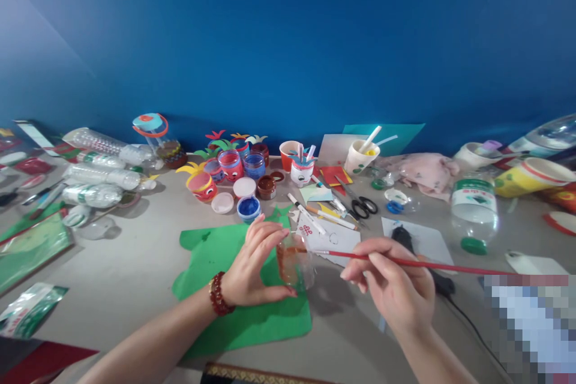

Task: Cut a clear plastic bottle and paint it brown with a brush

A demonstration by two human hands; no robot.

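My left hand (pixel 256 261), with a beaded bracelet on its wrist, grips a clear plastic container (pixel 303 276) lying on its side, fingers over the top and thumb below. Brown paint coats part of the container's wall. My right hand (pixel 391 279) is closed around a red-handled paintbrush (pixel 432 264), held nearly level. Its bristle end points left, at the container; whether the bristles touch the plastic I cannot tell. Under the container and my left hand lies a green sheet (pixel 211 288). Beyond it stand an open jar of blue paint (pixel 249 209) and a brown paint jar (pixel 267 188).
Decorated plastic cups (pixel 202 185) stand near the blue wall. Black scissors (pixel 364 207), pens and paper scraps lie behind my hands. Plastic bottles (pixel 92 195) lie at left; a cut bottle (pixel 474 210) stands at right. A black cord (pixel 477 333) runs along the right side.
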